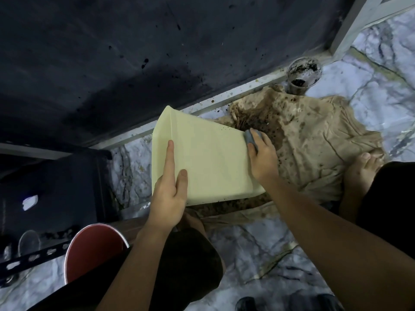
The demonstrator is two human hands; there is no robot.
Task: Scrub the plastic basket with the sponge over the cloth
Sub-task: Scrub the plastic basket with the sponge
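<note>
A pale yellow plastic basket [206,158] lies tipped on its side, its flat outer wall facing up, above a stained brown cloth [314,135] spread on the marble floor. My left hand [170,189] grips the basket's near left edge, index finger stretched along the wall. My right hand [261,153] presses a grey sponge [250,136] against the basket's right edge. The basket's inside is hidden from view.
A dirty clear plastic cup [303,74] stands at the cloth's far edge beside a dark wall [134,52]. A red bucket [94,250] sits at the lower left next to a black rack [56,187]. A bare foot [361,169] rests on the cloth at the right.
</note>
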